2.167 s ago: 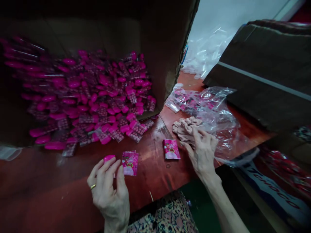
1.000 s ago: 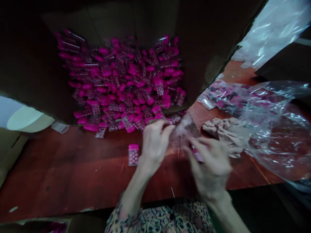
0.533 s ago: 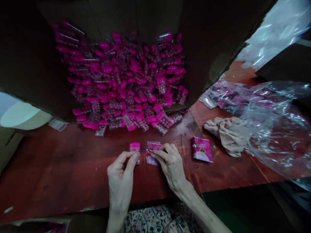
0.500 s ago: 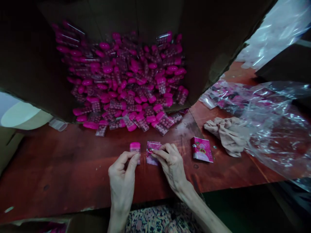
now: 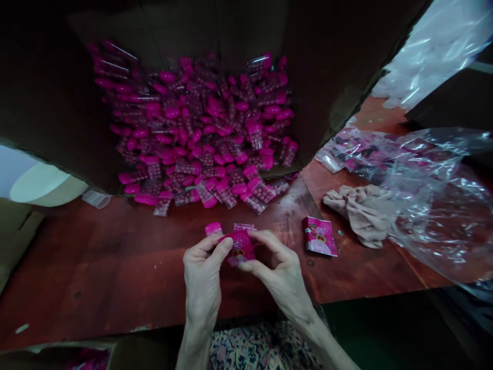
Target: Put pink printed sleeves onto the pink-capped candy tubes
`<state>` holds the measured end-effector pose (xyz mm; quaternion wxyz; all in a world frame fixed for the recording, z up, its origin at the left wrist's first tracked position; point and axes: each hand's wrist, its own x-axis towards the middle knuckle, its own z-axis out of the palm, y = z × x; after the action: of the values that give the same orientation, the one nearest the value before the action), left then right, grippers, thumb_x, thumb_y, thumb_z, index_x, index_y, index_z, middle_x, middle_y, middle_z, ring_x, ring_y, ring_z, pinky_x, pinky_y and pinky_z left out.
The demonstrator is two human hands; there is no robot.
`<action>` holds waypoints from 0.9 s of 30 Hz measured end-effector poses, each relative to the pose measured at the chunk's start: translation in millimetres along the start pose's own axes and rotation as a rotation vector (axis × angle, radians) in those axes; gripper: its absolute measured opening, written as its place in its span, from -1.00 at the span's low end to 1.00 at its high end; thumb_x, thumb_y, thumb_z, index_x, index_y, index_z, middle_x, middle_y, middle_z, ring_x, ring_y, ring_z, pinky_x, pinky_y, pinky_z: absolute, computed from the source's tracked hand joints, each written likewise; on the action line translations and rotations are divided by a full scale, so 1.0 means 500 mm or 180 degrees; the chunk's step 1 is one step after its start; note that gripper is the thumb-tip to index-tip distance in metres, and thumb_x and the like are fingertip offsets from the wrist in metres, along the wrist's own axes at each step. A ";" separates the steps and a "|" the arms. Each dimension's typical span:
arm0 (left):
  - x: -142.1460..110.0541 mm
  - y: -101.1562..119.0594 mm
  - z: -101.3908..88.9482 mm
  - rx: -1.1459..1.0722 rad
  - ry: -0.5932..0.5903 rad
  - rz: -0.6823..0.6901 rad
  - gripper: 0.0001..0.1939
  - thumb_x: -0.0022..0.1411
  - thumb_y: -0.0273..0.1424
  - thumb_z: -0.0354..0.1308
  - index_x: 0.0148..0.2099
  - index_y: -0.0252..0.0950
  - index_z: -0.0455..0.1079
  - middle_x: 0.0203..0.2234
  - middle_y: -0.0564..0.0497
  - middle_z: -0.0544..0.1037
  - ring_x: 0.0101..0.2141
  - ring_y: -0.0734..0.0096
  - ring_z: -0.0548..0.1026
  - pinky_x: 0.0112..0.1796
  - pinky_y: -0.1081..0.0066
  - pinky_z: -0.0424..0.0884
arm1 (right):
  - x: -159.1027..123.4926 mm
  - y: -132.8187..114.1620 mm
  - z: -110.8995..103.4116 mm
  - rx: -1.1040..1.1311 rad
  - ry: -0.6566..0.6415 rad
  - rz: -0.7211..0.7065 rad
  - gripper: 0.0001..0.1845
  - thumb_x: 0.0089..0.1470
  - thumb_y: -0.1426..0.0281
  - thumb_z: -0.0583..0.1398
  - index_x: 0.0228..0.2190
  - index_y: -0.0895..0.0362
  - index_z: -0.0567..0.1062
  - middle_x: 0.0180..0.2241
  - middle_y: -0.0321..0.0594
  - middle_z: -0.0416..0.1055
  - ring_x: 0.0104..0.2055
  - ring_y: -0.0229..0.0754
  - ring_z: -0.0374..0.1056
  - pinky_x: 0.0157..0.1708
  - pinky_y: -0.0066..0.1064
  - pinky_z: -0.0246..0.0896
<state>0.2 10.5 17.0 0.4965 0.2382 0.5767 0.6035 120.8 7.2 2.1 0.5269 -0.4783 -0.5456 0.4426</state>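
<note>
Reddish-brown wooden tabletop [image 5: 134, 277] beneath your hands

Across its far side, a large dark cardboard box [image 5: 331, 67] opens toward you, with a heap of small clear plastic containers with bright pink caps [image 5: 262, 191]. At right, a crumpled clear plastic bag [image 5: 435, 190] meets a wrinkled beige cloth [image 5: 364, 210]. Your left hand [image 5: 202, 280] and right hand [image 5: 285, 272] pinch one small pink printed card [image 5: 243, 247], fingertips narrow, near the middle. Right of them lies a small stack of pink printed cards [image 5: 322, 237]; just beyond your left fingers, a single pink-capped clear container [image 5: 213, 228] is partly hidden.
</note>
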 end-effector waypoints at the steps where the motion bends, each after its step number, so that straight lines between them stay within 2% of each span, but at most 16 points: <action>1: -0.002 0.000 -0.001 -0.0007 0.0035 0.0078 -0.87 -0.16 -0.42 0.36 -0.45 -0.30 0.56 -0.60 0.06 0.56 -0.52 0.52 0.43 -0.42 0.53 0.37 | 0.000 -0.001 0.005 0.0146 -0.0087 0.0191 -0.84 -0.09 0.35 0.31 -0.36 0.11 0.54 -0.41 -0.27 0.46 -0.38 -0.21 0.38 -0.36 -0.39 0.33; 2: -0.004 0.001 -0.001 -0.0022 0.0058 0.0132 -0.87 -0.16 -0.43 0.36 -0.45 -0.29 0.56 -0.60 0.06 0.56 -0.52 0.53 0.43 -0.42 0.54 0.37 | 0.000 -0.002 0.011 0.0205 -0.0123 0.0325 -0.93 -0.04 0.38 0.28 -0.48 0.13 0.52 -0.50 -0.30 0.44 -0.45 -0.25 0.35 -0.42 -0.43 0.31; 4: -0.009 0.003 -0.001 -0.0115 0.0088 0.0168 -0.89 -0.16 -0.44 0.36 -0.45 -0.27 0.56 -0.60 0.07 0.57 -0.52 0.55 0.44 -0.41 0.56 0.38 | -0.002 -0.002 0.021 0.0140 -0.0032 0.0405 -0.83 0.01 0.40 0.22 -0.57 0.15 0.48 -0.59 -0.33 0.38 -0.52 -0.29 0.29 -0.49 -0.47 0.25; 9: -0.015 0.013 0.000 -0.0610 0.0113 -0.0281 -0.85 -0.30 -0.49 0.40 -0.59 -0.32 0.48 -0.66 0.08 0.54 -0.59 0.57 0.44 -0.46 0.57 0.40 | -0.002 -0.008 0.028 -0.0282 -0.0038 -0.0181 -0.77 0.09 0.43 0.12 -0.58 0.15 0.43 -0.61 -0.32 0.29 -0.56 -0.31 0.22 -0.54 -0.48 0.17; 11: -0.014 0.016 -0.001 -0.0769 0.0120 -0.0490 -0.81 -0.35 -0.49 0.42 -0.61 -0.34 0.46 -0.68 0.08 0.53 -0.61 0.57 0.43 -0.46 0.56 0.40 | 0.002 -0.016 0.027 -0.0371 -0.0113 -0.0195 -0.71 0.12 0.41 0.09 -0.61 0.15 0.40 -0.64 -0.34 0.26 -0.57 -0.31 0.20 -0.54 -0.48 0.15; 13: -0.011 0.017 -0.006 -0.0861 0.0139 -0.0564 -0.81 -0.33 -0.46 0.42 -0.58 -0.36 0.47 -0.65 0.05 0.54 -0.59 0.56 0.44 -0.45 0.54 0.40 | 0.007 -0.024 0.028 -0.0257 -0.0223 0.0007 -0.74 0.13 0.37 0.08 -0.55 0.15 0.44 -0.60 -0.32 0.33 -0.54 -0.30 0.25 -0.51 -0.48 0.19; 15: -0.007 0.018 -0.013 -0.0871 0.0236 -0.0508 -0.82 -0.28 -0.44 0.40 -0.55 -0.37 0.48 -0.63 0.04 0.54 -0.59 0.56 0.43 -0.47 0.54 0.39 | 0.010 -0.030 0.032 -0.0041 -0.0288 0.0306 -0.87 0.03 0.34 0.18 -0.37 0.14 0.49 -0.49 -0.28 0.43 -0.45 -0.25 0.34 -0.45 -0.45 0.25; 16: -0.005 0.018 -0.018 -0.0870 0.0328 -0.0431 -0.82 -0.26 -0.44 0.40 -0.55 -0.37 0.47 -0.63 0.05 0.53 -0.59 0.57 0.42 -0.49 0.55 0.38 | 0.011 -0.031 0.035 0.0068 -0.0319 0.0460 -0.81 -0.04 0.35 0.24 -0.31 0.14 0.49 -0.45 -0.27 0.46 -0.42 -0.23 0.37 -0.43 -0.44 0.27; 18: -0.002 0.017 -0.027 -0.0887 0.0485 -0.0268 -0.81 -0.28 -0.45 0.41 -0.57 -0.36 0.44 -0.65 0.09 0.51 -0.61 0.59 0.40 -0.52 0.58 0.35 | 0.010 -0.031 0.044 0.0261 -0.0384 0.0745 -0.78 -0.13 0.36 0.31 -0.35 0.14 0.52 -0.47 -0.28 0.49 -0.43 -0.22 0.39 -0.43 -0.43 0.29; 20: -0.001 0.016 -0.035 -0.0950 0.0535 -0.0169 -0.79 -0.28 -0.47 0.41 -0.59 -0.34 0.41 -0.66 0.12 0.49 -0.62 0.61 0.39 -0.52 0.59 0.35 | 0.009 -0.028 0.053 0.0384 -0.0439 0.0877 -0.90 -0.08 0.36 0.28 -0.48 0.15 0.52 -0.55 -0.29 0.49 -0.50 -0.24 0.37 -0.47 -0.44 0.28; 22: -0.002 0.016 -0.043 -0.0993 0.0388 -0.0179 -0.81 -0.23 -0.44 0.40 -0.53 -0.34 0.44 -0.61 0.09 0.53 -0.58 0.58 0.42 -0.48 0.57 0.37 | 0.009 -0.025 0.060 0.0311 -0.0398 0.0691 -0.89 -0.01 0.38 0.24 -0.48 0.15 0.53 -0.54 -0.29 0.49 -0.51 -0.25 0.36 -0.48 -0.43 0.27; 25: -0.005 0.018 -0.052 -0.0906 0.0068 -0.0272 -0.73 -0.17 -0.39 0.38 -0.34 -0.34 0.50 -0.47 -0.01 0.58 -0.48 0.48 0.48 -0.41 0.50 0.42 | 0.015 -0.023 0.065 -0.0247 -0.0377 -0.0088 -0.88 0.04 0.44 0.19 -0.43 0.15 0.55 -0.53 -0.26 0.46 -0.49 -0.24 0.33 -0.46 -0.40 0.25; 27: -0.008 0.020 -0.057 -0.0787 0.0082 -0.0308 -0.73 -0.17 -0.43 0.37 -0.32 -0.35 0.51 -0.47 -0.02 0.58 -0.47 0.47 0.49 -0.40 0.50 0.43 | 0.018 -0.024 0.068 -0.0511 -0.0524 -0.0483 -0.86 0.06 0.45 0.18 -0.43 0.15 0.57 -0.54 -0.25 0.44 -0.49 -0.23 0.30 -0.45 -0.38 0.23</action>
<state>-26.2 -4.5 21.2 0.5432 0.1393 0.5151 0.6483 86.1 15.1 13.6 0.4723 -0.4384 -0.6553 0.3942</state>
